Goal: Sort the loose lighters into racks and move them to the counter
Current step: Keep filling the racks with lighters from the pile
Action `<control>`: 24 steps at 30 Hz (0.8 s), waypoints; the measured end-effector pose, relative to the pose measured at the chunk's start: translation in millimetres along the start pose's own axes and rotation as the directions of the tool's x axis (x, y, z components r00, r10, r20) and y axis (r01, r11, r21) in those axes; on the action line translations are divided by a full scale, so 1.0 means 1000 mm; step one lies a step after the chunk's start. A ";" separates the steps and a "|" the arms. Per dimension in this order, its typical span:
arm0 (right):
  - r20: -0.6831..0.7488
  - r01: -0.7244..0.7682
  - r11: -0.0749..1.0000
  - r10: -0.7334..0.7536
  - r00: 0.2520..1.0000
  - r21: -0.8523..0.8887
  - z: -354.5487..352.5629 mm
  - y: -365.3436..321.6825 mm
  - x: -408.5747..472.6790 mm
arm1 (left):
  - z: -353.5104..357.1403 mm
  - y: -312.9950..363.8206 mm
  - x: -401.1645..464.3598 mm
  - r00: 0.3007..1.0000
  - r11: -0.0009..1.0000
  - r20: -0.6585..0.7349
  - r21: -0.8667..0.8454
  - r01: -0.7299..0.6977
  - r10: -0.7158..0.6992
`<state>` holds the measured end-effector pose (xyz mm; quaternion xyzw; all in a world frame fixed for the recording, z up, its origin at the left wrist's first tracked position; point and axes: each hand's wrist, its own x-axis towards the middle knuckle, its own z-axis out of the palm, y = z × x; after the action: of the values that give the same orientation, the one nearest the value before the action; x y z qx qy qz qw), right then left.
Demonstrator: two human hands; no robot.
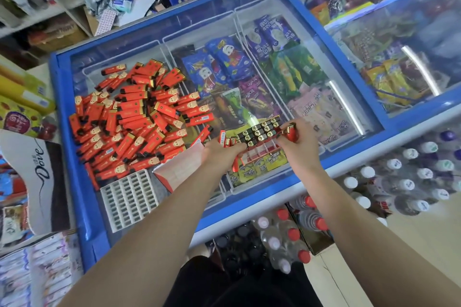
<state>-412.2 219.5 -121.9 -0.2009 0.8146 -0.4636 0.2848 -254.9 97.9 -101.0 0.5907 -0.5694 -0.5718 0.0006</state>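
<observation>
Shop freezer lid (249, 197) carrying a lighter pile (134, 117) and empty rack (129, 198), left hand (219, 153) gripping a part-filled rack (257, 141), right hand (298, 143) pinching one lighter (291, 133) at its far end.

I see a blue freezer (74, 147) with ice-cream packets (225, 60) under its glass lid. Bottles (284, 237) with red and white caps stand on the floor just beside it. A Dove display (40, 169) sits on my left.
</observation>
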 end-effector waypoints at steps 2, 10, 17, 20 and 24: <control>0.014 -0.009 1.000 0.008 1.000 0.017 0.000 0.000 0.001 | 0.000 0.000 0.002 1.000 1.000 0.002 0.016 0.001 -0.001; 0.024 -0.202 0.928 0.205 0.979 0.314 -0.002 -0.006 0.002 | 0.001 -0.001 0.001 1.000 1.000 0.025 -0.016 0.005 -0.005; 0.031 -0.334 0.855 0.351 0.936 0.398 0.000 0.000 0.007 | 0.001 -0.001 -0.002 1.000 0.998 0.029 -0.062 0.000 0.002; 0.057 -0.370 0.798 0.392 0.918 0.476 -0.002 -0.002 0.004 | 0.000 -0.002 -0.003 0.999 0.998 0.039 -0.070 -0.007 0.010; 0.126 -0.423 0.653 0.451 0.883 0.628 -0.002 -0.004 -0.001 | -0.005 -0.006 -0.004 0.999 0.994 0.051 -0.113 0.000 0.006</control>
<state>-412.4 219.4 -117.1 0.1197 0.6369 -0.6341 0.4219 -246.6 99.3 -100.3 0.5741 -0.5369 -0.6178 0.0202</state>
